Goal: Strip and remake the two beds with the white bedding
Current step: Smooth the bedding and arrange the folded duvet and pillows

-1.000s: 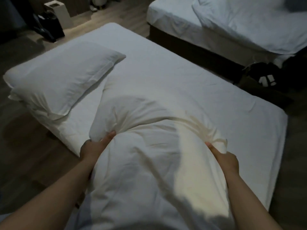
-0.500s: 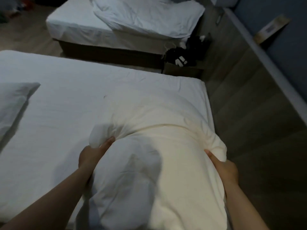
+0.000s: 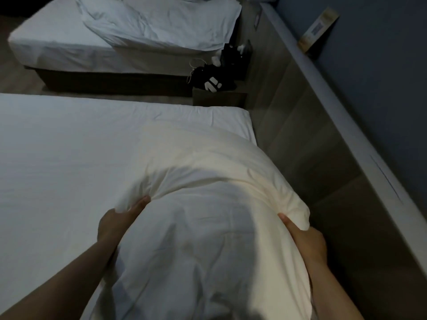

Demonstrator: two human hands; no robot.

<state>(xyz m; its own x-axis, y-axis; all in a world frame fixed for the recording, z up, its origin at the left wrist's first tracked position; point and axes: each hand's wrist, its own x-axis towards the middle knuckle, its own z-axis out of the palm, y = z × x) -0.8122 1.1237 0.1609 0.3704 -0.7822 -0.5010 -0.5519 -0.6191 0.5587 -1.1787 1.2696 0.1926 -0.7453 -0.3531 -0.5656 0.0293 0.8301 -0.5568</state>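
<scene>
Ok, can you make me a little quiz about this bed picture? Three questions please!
1. True or false: both hands grip the pillow.
2. What lies crumpled on the far bed? A) duvet B) towel C) coat
3. What dark thing sits between the beds by the wall?

Key: 1. True: the left hand and right hand each pinch a side. 2. A. 3. A black bag.
</scene>
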